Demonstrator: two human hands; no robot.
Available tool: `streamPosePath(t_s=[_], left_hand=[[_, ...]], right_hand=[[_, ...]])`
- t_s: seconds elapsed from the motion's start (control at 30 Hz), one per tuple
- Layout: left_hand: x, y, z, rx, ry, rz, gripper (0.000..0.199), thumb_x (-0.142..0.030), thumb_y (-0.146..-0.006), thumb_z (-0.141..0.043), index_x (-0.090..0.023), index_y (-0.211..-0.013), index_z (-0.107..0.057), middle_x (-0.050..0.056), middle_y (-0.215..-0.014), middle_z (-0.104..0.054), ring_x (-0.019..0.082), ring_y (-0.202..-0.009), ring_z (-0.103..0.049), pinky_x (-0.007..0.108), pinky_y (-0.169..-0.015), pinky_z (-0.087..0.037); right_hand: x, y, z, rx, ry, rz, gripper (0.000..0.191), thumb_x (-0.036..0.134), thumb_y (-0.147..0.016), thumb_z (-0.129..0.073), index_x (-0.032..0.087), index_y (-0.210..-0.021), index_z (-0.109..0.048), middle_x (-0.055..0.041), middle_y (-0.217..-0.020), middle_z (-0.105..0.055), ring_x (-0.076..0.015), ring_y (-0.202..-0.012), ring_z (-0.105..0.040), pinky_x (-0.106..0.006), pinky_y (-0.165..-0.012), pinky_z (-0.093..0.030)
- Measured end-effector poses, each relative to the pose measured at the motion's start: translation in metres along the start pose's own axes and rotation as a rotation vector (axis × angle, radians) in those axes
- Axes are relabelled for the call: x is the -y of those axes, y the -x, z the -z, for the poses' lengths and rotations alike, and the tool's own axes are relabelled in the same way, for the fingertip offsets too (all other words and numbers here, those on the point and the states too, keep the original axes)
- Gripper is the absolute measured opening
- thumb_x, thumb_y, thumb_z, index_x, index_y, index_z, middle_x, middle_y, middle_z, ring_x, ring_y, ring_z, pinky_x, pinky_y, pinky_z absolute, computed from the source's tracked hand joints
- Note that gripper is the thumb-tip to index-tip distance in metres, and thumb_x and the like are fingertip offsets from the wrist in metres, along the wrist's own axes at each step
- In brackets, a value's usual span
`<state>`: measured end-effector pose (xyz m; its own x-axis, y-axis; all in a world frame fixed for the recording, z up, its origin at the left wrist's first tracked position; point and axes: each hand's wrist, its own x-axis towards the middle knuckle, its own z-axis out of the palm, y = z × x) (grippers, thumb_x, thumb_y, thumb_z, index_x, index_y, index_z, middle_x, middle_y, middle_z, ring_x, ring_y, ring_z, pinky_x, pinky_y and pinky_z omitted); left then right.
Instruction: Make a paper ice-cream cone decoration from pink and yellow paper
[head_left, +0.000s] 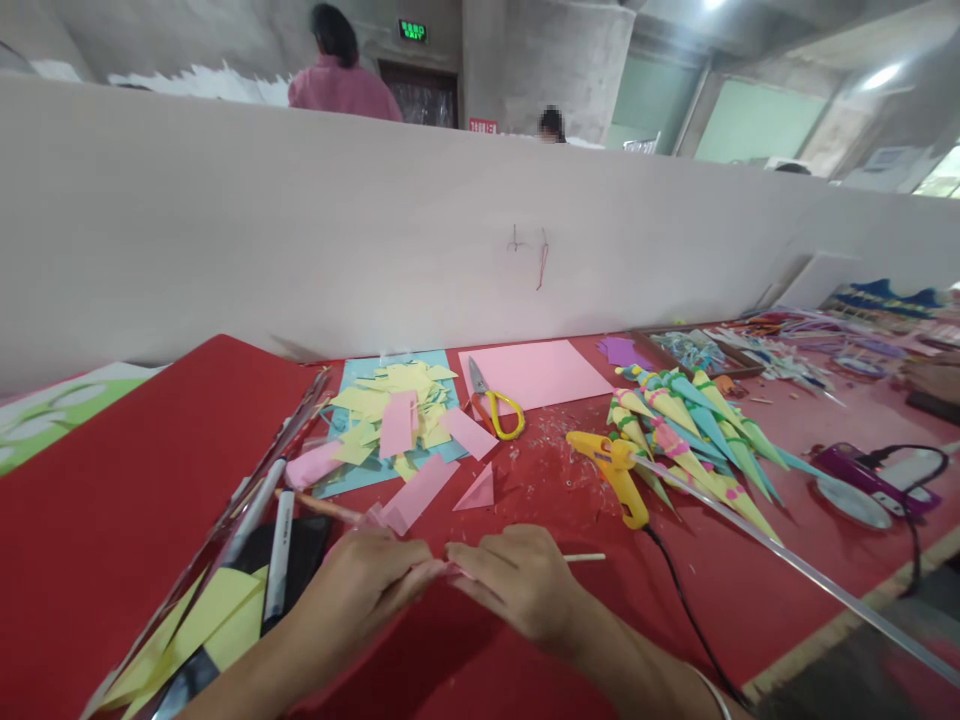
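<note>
My left hand (382, 585) and my right hand (517, 580) meet fingertip to fingertip low in the middle of the view. Both pinch a small piece of pink paper (450, 568), mostly hidden by the fingers. A thin pale stick (585, 557) shows just right of my right hand. Beyond the hands lie pink strips (424, 492), a pink triangle (478, 489), and a pile of yellow paper pieces (367, 402) on a blue sheet (349, 481). Scissors (504, 412) with yellow and orange handles rest partly on a pink sheet (544, 372).
A yellow glue gun (619, 465) with a clear rod lies at right, beside many paper cones (697, 420). Markers (280, 550) and yellow sheets (225, 615) are at left on the red table (600, 640). A white partition (337, 230) stands behind; a person's hand (934, 378) shows far right.
</note>
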<state>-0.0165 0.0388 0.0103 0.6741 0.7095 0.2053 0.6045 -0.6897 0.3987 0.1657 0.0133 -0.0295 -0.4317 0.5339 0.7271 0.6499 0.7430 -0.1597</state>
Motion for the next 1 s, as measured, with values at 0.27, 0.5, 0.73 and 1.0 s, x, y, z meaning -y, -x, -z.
streamPosePath(t_s=[0.27,0.5,0.73,1.0], left_hand=[[-0.012,0.003,-0.02,0.181,0.666,0.695,0.052,-0.068,-0.075,-0.019,-0.022,-0.053,-0.032,-0.011,-0.029,-0.023,0.007,-0.025,-0.018,0.02,-0.032,-0.012],[0.006,0.006,-0.01,0.007,-0.003,0.035,0.044,-0.044,-0.09,-0.024,-0.02,-0.063,-0.05,-0.002,-0.052,-0.058,0.012,-0.047,-0.052,0.022,-0.047,-0.032],[0.011,0.005,0.009,-0.046,-0.454,-0.437,0.041,-0.023,-0.094,-0.026,-0.021,-0.061,-0.051,-0.005,-0.049,-0.054,0.012,-0.043,-0.046,0.027,-0.05,-0.03],[0.006,0.008,-0.006,0.034,-0.085,0.056,0.05,-0.047,-0.088,-0.026,-0.019,-0.048,-0.038,-0.005,-0.041,-0.045,0.009,-0.038,-0.038,0.023,-0.04,-0.022]], right_hand=[[0.005,-0.003,0.002,0.001,0.278,0.099,0.016,0.018,-0.088,-0.044,0.012,-0.09,-0.06,0.0016,-0.052,-0.056,-0.0112,-0.046,-0.049,-0.028,-0.044,-0.028],[-0.001,0.0,-0.01,0.15,0.086,-0.008,0.034,0.03,-0.093,-0.032,0.019,-0.073,-0.057,0.0034,-0.053,-0.058,-0.0095,-0.044,-0.051,-0.026,-0.043,-0.027],[0.002,-0.004,-0.006,0.195,-0.045,-0.029,0.051,0.035,-0.096,-0.017,0.018,-0.069,-0.057,0.0031,-0.054,-0.06,-0.0086,-0.046,-0.052,-0.023,-0.044,-0.03],[0.002,0.001,-0.009,0.048,0.121,0.035,0.024,0.027,-0.09,-0.04,0.019,-0.076,-0.057,0.0044,-0.051,-0.055,-0.0109,-0.044,-0.047,-0.027,-0.043,-0.026]])
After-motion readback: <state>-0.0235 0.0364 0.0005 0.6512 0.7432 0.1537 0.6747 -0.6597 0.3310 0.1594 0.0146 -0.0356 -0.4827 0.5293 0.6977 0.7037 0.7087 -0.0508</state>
